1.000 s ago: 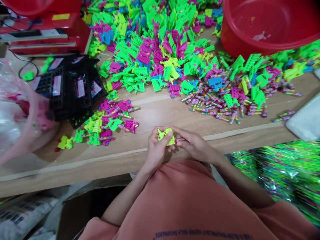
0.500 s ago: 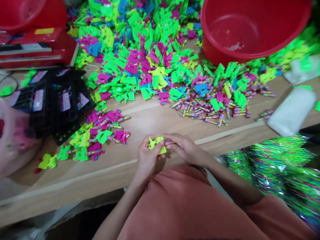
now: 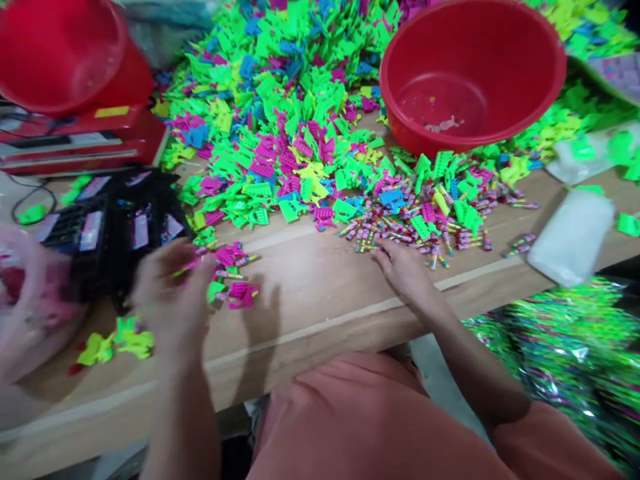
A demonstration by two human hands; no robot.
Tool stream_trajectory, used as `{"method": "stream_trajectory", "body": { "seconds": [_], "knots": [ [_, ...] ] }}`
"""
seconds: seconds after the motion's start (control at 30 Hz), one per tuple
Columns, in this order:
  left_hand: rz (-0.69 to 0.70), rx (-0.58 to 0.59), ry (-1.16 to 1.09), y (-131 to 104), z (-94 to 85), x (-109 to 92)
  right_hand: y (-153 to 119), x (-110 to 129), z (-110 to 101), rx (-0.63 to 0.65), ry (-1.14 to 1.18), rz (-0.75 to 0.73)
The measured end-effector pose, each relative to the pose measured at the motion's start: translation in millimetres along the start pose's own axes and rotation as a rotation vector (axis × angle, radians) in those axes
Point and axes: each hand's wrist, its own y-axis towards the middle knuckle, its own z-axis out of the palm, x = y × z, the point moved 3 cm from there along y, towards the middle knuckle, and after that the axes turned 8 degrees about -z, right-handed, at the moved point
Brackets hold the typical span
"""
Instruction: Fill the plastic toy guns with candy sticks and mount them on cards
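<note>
Head view, looking down at a wooden table (image 3: pixel 320 300): the left hand (image 3: pixel 173 297) is lifted above the table's near-left part, blurred, over a small cluster of pink, green and yellow plastic pieces (image 3: pixel 227 273). A thin strip of something shows at its fingers, but whether they are closed on it I cannot tell. The right hand (image 3: pixel 403 267) lies low on the table, fingers loosely spread, fingertips touching the near edge of a scatter of small striped sticks (image 3: pixel 400 230). Behind the sticks spreads a large heap of green, pink, blue and yellow plastic pieces (image 3: pixel 280 113). A red basin (image 3: pixel 543 87) stands at the heap's right side. Black trays (image 3: pixel 113 227) lie just left of the left hand.
</note>
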Motion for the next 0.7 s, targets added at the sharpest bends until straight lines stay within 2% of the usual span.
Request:
{"method": "stream_trajectory", "body": {
  "seconds": [0.07,0.17,0.23,0.33,0.4,0.47,0.57,0.7],
  "knots": [
    [-0.028,0.207,-0.04,0,59.7,-15,2,7,4,0.032,-0.055,0.03],
    [0.052,0.451,0.003,1,140.2,-33,-1,12,6,0.032,-0.018,0.018],
    [0.057,0.506,0.1,2,179.1,-37,-5,13,7,0.013,0.048,-0.001],
    [0.093,0.482,0.271,3,213.4,-36,-13,11,10,-0.038,0.165,0.021],
    [0.155,0.478,0.343,1,222.2,-32,-17,10,13,-0.064,0.249,0.048],
    [0.191,0.489,0.323,-3,220.0,-27,-19,11,16,-0.071,0.334,0.044],
    [0.112,0.504,0.128,-14,200.1,-19,-15,19,18,-0.088,0.41,-0.027],
    [-0.117,0.535,-0.178,-36,165.1,-17,-1,39,21,-0.08,0.479,-0.15]
  ]
}}
